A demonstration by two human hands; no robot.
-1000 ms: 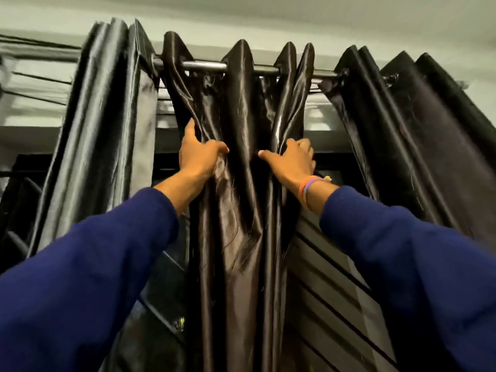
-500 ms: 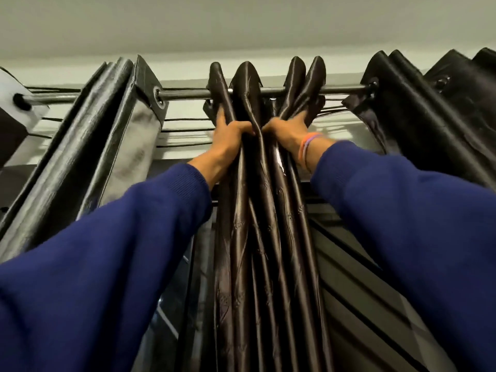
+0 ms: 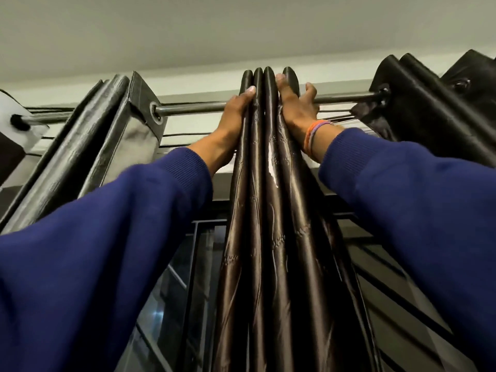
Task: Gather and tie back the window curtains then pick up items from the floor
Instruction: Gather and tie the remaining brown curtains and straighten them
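The middle curtain (image 3: 268, 210), glossy dark brown, hangs from a metal rod (image 3: 193, 108) and is bunched into several tight folds. My left hand (image 3: 233, 116) grips the bunch from its left side just under the rod, with the thumb on the front fold. My right hand (image 3: 295, 111), with bands on its wrist, holds the right side; one finger lies up between the folds and the others curl at the rod. Both arms reach up in blue sleeves. The floor and anything on it are out of view.
A grey-backed dark curtain (image 3: 107, 146) is gathered on the rod at the left, and another dark curtain (image 3: 429, 116) at the right. Behind the folds are a dark window pane with a frame (image 3: 171, 291) and slatted panels (image 3: 402, 304). The ceiling is close above.
Both hands slid up the middle curtain to the rod and came closer together. The folds, loosely spread a second ago, are now squeezed into a narrow bunch. The view tilted upward.
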